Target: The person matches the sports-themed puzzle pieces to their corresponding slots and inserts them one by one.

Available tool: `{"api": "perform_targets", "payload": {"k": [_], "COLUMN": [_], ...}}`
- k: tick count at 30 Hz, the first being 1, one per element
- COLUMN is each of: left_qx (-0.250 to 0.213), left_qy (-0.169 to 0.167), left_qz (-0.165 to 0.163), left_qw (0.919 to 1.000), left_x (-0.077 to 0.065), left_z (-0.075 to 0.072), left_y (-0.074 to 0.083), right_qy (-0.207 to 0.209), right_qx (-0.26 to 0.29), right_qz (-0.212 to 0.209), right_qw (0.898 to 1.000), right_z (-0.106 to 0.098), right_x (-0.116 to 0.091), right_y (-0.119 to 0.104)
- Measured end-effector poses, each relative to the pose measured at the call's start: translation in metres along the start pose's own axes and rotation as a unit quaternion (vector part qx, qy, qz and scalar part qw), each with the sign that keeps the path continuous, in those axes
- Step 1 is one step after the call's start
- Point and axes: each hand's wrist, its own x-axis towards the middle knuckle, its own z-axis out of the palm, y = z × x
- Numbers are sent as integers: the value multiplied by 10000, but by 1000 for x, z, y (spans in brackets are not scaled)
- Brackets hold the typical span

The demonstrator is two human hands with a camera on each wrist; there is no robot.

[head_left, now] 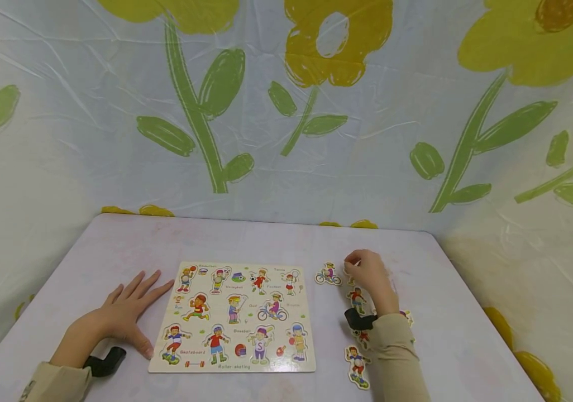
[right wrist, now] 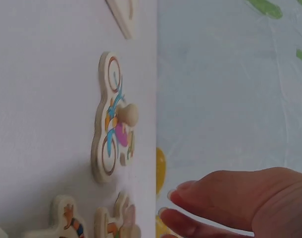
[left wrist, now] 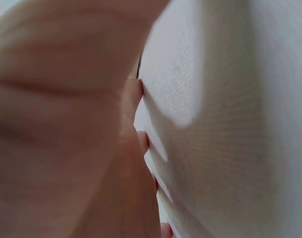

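A flat wooden picture board printed with sports figures lies mid-table. Left of it, my left hand rests on the table with spread fingers, thumb by the board's lower left corner. To the board's right lies a cyclist puzzle piece; a round wooden knob stands up from it in the right wrist view. My right hand hovers beside it over another piece, which it partly hides. Thumb and fingertips are a little apart in the right wrist view, with nothing visible between them.
More figure pieces lie under and around the right forearm, among them one in a red shirt and a skateboarder. The sleeve hides some. A flower-printed cloth hangs behind the pale table.
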Motion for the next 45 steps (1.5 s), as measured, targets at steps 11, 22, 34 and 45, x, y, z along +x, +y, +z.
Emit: {"api": "perform_targets", "payload": {"k": [11, 22, 34, 45], "left_qx": [-9, 45, 60, 83], "left_qy": [-12, 147, 90, 75], "left_qz": [-47, 56, 8, -83], "left_qw": [10000, 9999, 9999, 9999], "left_x": [1, 3, 3, 2], "left_z": [0, 7, 7, 6], "left_y": [-1, -11, -11, -7], "right_qy": [-296, -260, -156, 123], "right_qx": [-10, 97, 170, 72], "right_qz": [796, 822, 779, 399], "right_qw": [9964, 9962, 9967, 9991], "right_z": [6, 8, 5, -3], "right_x": [2, 2, 4, 2], "right_y": [16, 22, 22, 6]}}
